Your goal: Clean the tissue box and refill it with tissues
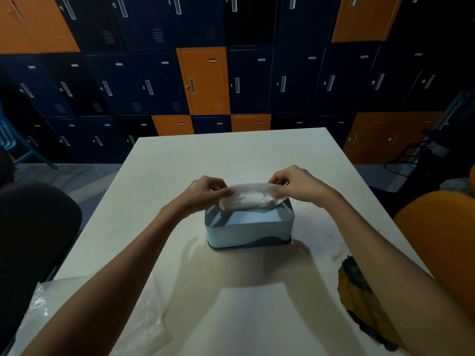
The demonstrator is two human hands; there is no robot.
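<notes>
The blue tissue box (248, 227) stands mid-table (180, 160). Above its top slot, the left hand (205, 192) and right hand (295, 183) each pinch one end of a white tissue (250, 196) — fingers and thumbs clamped on it. Nearer lie a tissue stack (254, 317), a clear plastic wrapper (51, 312) at the left and a yellow-and-dark cloth (357, 291) at the right.

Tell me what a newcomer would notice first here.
The left hand and right hand pinch the ends of a white tissue over the top of the blue tissue box, mid-table. Behind, an orange locker door stands out among dark blue ones.
</notes>
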